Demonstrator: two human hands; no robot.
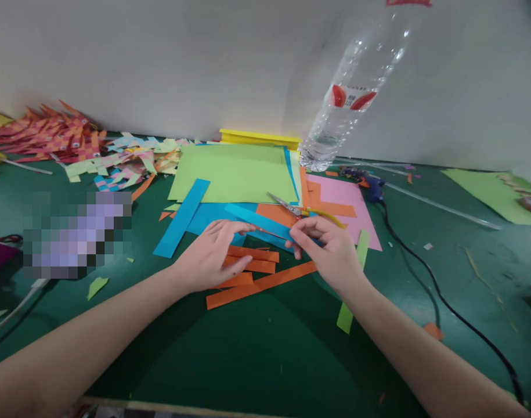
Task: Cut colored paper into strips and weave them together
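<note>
Between the thumb and fingers of my right hand (330, 247) is the end of a blue paper strip (259, 219), which slants up to the left. My left hand (215, 252) is open, thumb apart from the fingers, just left of that strip and above several orange paper strips (263, 283). Scissors with yellow handles (286, 204) lie just beyond my right hand. Another blue strip (182, 217) rests left of my left hand, partly over a light green sheet (230, 171). A green strip (347, 313) lies under my right wrist.
A clear plastic bottle (352, 98) stands against the wall. To the right are a blue glue gun (374, 187), its black cord (422, 264) and a pink sheet (365, 215). Woven orange paper pieces (51, 136) and a blurred-out object (80, 235) lie at left.
</note>
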